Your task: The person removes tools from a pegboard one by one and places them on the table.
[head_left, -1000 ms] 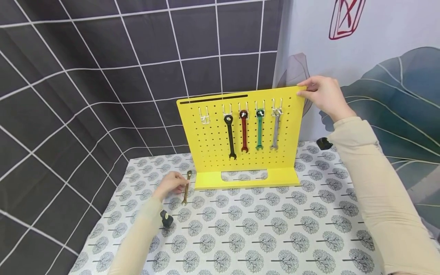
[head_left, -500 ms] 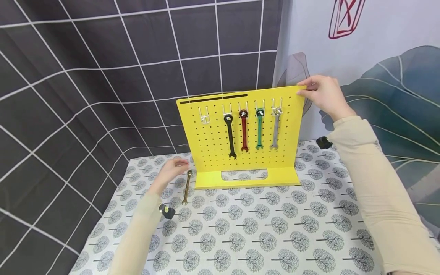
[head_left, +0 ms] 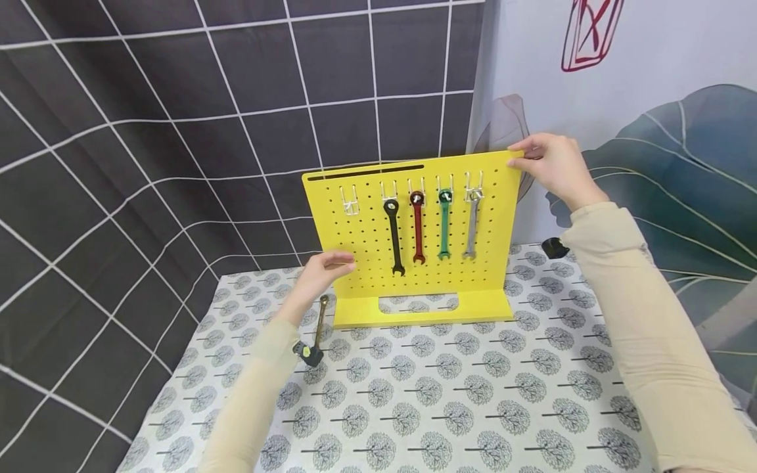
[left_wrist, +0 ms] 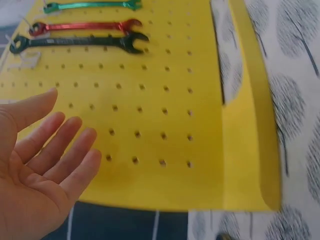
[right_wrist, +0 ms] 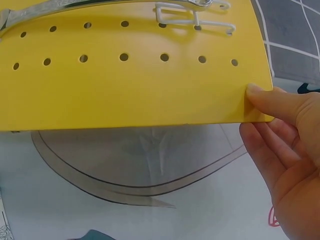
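Note:
A yellow pegboard (head_left: 367, 263) stands upright on the patterned tablecloth (head_left: 449, 394). On its hooks hang a black wrench (head_left: 393, 236), a red wrench (head_left: 418, 226), a green wrench (head_left: 444, 223) and a silver wrench (head_left: 472, 223); the leftmost hook (head_left: 350, 199) is bare. My right hand (head_left: 552, 167) pinches the board's top right corner (right_wrist: 260, 107). My left hand (head_left: 322, 272) hovers with fingers straight at the board's lower left edge, close to its face (left_wrist: 150, 125), holding nothing. A gold wrench (head_left: 321, 318) lies on the cloth below that hand.
A dark tiled wall (head_left: 177, 131) rises behind and to the left, and a leaf-print curtain (head_left: 680, 131) hangs at the right. A small black object (head_left: 554, 247) sits on the cloth behind the board's right side. My left wrist wears a black camera (head_left: 310, 355).
My left hand has let go of the gold wrench on the cloth and risen to the board's lower left edge. The right hand has kept its hold on the corner.

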Demonstrator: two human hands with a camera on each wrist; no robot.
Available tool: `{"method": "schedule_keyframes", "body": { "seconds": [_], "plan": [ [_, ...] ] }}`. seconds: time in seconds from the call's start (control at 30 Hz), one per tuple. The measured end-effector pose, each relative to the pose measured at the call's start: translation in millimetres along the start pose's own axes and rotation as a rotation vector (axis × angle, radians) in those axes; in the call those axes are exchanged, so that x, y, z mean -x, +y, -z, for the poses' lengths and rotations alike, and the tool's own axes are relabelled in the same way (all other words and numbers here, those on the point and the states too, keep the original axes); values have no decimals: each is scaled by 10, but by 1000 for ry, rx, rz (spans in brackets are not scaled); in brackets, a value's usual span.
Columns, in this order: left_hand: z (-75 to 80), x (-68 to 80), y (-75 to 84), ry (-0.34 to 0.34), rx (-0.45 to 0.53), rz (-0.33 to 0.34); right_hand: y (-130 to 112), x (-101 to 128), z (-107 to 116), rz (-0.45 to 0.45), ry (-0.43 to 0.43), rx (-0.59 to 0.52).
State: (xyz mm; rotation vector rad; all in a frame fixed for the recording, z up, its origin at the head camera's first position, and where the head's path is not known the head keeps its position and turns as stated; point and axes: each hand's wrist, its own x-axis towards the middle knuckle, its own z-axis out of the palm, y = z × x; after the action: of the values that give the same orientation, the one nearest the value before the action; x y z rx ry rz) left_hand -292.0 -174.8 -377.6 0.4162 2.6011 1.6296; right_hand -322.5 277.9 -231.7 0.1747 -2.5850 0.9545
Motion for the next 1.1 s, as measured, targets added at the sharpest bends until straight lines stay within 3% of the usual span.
{"method": "schedule_keyframes", "body": {
  "seconds": [0.33, 0.73, 1.1],
  "plan": [
    [-183, -139, 262, -17, 75, -90, 1, 5, 16, -6, -6, 4],
    [-363, -287, 438, -22, 115, -101, 8, -11, 11, -2, 0, -1],
    [-486, -442, 515, -5, 94, -117, -14, 1, 8, 10, 9, -2]
  ]
}}
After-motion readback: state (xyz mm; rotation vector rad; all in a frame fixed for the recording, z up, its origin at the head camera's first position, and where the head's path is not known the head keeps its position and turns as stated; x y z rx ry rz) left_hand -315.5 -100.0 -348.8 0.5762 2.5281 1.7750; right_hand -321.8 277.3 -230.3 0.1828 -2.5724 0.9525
